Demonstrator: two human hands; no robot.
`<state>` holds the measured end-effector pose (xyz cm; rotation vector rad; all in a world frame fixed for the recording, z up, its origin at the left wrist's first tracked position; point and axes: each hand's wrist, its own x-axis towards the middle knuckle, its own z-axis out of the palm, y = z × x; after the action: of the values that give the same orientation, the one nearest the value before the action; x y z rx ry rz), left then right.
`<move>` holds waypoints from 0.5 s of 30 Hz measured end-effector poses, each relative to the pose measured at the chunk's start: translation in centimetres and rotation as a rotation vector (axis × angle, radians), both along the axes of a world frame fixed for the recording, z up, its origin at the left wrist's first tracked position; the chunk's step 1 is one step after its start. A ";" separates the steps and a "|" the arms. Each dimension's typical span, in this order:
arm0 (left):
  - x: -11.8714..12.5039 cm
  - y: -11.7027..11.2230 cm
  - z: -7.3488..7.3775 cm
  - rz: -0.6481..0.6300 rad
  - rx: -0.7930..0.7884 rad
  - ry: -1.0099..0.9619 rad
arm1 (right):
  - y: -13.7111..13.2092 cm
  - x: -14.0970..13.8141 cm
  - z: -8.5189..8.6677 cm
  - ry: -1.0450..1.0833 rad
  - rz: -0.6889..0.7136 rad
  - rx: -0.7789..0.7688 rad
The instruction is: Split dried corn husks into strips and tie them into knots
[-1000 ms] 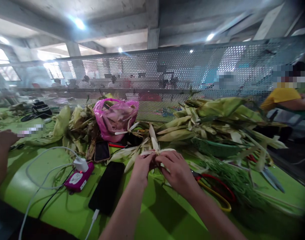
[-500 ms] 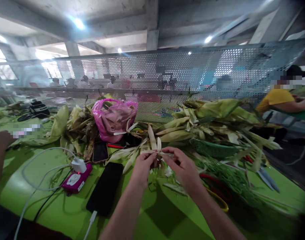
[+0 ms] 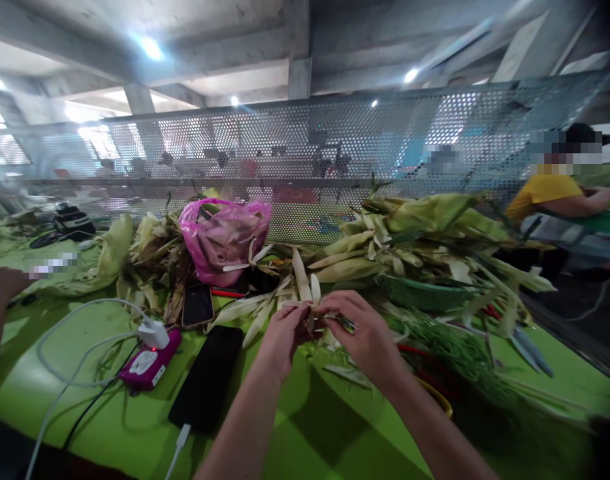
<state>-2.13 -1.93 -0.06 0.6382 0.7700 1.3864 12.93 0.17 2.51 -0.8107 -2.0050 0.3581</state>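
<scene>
Pale strips of corn husk (image 3: 315, 291) stick up between my two hands, above the green table (image 3: 315, 427). The fingers of my left hand (image 3: 286, 333) are closed around the lower part of the strips. From the other side, my right hand (image 3: 357, 327) pinches the same husk with thumb and fingers. The spot where the strips cross is partly hidden by my fingers. Just behind them, a heap of dried corn husks (image 3: 345, 270) lies along the table, with more loose husk strips (image 3: 265, 307) to the left.
A pink plastic bag (image 3: 225, 240) stands behind. To the left lie a black phone (image 3: 207, 380) on a white cable, a smaller phone (image 3: 198, 307) and a purple power strip (image 3: 149, 360). Green fibres (image 3: 449, 353) and scissors (image 3: 529, 350) lie right. Another person's hand (image 3: 5, 287) is at far left.
My right hand's fingers have curled in closer around the husk, and the strips have turned slightly. The whole view has shifted a little.
</scene>
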 end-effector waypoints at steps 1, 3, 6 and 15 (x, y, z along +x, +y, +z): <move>0.0 0.0 -0.1 0.000 0.002 -0.012 | -0.1 -0.1 0.0 -0.057 0.007 0.041; 0.1 0.2 -0.3 -0.010 0.010 -0.044 | -0.2 -0.2 -0.1 -0.169 -0.007 0.101; 0.1 0.3 -0.6 -0.027 0.015 -0.080 | -0.3 -0.3 -0.3 -0.281 -0.052 0.144; 0.6 0.3 -0.6 -0.002 0.050 -0.073 | -0.1 0.1 -0.3 -0.193 -0.062 0.161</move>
<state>-1.53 -1.65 -0.69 0.6234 0.6782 1.4236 13.03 0.08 2.26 -0.8290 -2.1502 0.0829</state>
